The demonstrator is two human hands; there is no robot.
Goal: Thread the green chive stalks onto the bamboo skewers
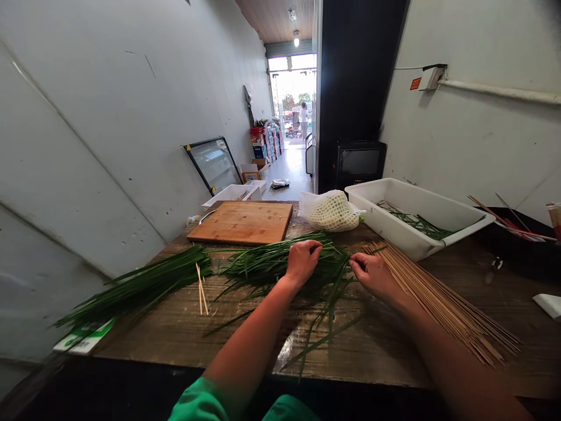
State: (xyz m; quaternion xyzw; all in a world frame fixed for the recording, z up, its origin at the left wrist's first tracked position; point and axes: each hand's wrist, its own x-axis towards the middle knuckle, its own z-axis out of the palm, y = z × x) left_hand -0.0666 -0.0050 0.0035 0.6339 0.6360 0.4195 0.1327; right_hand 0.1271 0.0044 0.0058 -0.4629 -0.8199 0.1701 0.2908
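Observation:
A loose pile of garlic chives (263,260) lies across the middle of the wooden table, with several long leaves trailing toward the near edge. My left hand (302,261) is over the right part of this pile, its fingers pinched; what is between them is hidden. At the pile's right end, my right hand (371,272) is closed, with thumb and fingertips on the ends of some chives. Beside and partly under my right forearm lies a spread bundle of bamboo skewers (433,292). A second bundle of chives (149,280) lies to the left, with a few short sticks (201,292) next to it.
Behind the pile lies a wooden cutting board (245,222). Vegetables in a white foam net (331,211) sit right of it. A white plastic tub (416,234) holds some chives. A black container (517,234) stands far right. Walls flank the table; boxes (265,140) line the passage beyond.

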